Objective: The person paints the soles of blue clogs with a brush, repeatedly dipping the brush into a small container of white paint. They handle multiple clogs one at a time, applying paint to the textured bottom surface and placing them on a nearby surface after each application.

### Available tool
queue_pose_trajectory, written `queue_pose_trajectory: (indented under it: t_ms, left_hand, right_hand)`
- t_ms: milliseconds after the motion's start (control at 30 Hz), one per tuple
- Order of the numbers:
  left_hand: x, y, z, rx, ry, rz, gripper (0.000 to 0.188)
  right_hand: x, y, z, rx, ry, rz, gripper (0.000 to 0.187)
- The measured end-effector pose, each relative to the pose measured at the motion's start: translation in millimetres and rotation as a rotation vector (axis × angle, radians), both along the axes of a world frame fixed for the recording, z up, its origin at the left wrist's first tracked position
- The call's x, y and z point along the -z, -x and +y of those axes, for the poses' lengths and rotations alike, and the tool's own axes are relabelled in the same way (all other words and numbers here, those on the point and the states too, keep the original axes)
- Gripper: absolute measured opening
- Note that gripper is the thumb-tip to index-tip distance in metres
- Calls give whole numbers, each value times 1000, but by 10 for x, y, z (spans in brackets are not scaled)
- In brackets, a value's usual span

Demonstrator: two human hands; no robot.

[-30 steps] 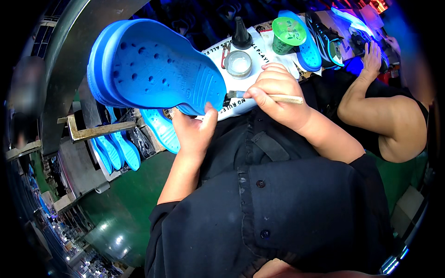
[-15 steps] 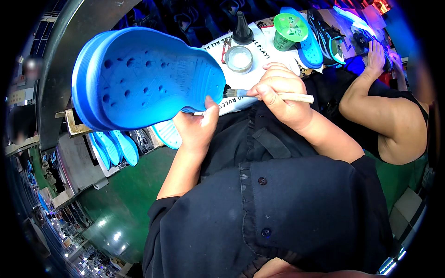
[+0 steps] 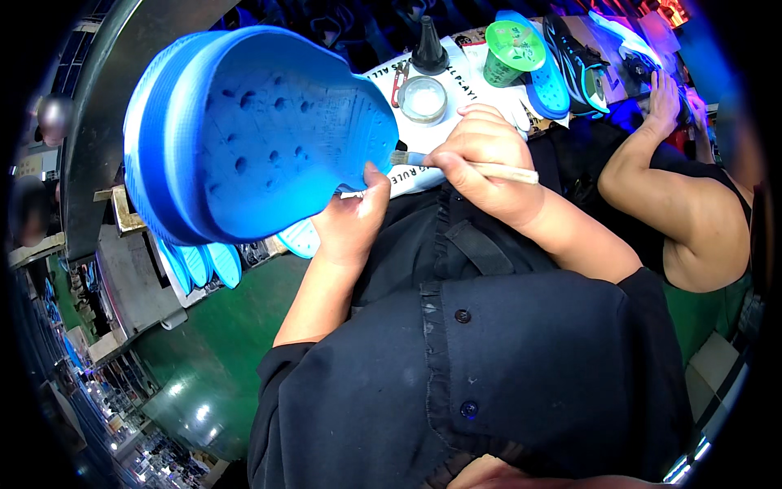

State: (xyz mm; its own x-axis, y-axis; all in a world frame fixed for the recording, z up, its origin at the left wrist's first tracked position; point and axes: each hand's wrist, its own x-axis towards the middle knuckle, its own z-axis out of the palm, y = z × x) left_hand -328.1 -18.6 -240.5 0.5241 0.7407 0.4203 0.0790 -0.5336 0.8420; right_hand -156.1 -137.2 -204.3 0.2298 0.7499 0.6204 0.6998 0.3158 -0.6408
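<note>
Gripping a blue shoe sole (image 3: 273, 122) by its narrow end, the left hand (image 3: 352, 222) holds it up at left; the right hand (image 3: 487, 155) pinches a brush (image 3: 507, 172), bristles at its rim. Rim-brushing seems underway; the next stroke calls for steadiness.

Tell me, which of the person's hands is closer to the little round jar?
The right hand: it holds a brush just below and right of the round jar in the picture. The left hand, holding the blue shoe, is farther, below and left.
</note>
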Motion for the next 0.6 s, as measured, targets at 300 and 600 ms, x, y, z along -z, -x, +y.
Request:
queue_pose_trajectory:
  t_ms: [300, 600]
  left_hand:
    - [-84, -21, 28, -22, 12, -35, 21]
    - [-254, -119, -34, -78, 193, -27, 30]
  right_hand:
    - [48, -114, -128, 138, 5, 205, 25]
    - [-7, -185, -166, 148, 10, 274, 27]
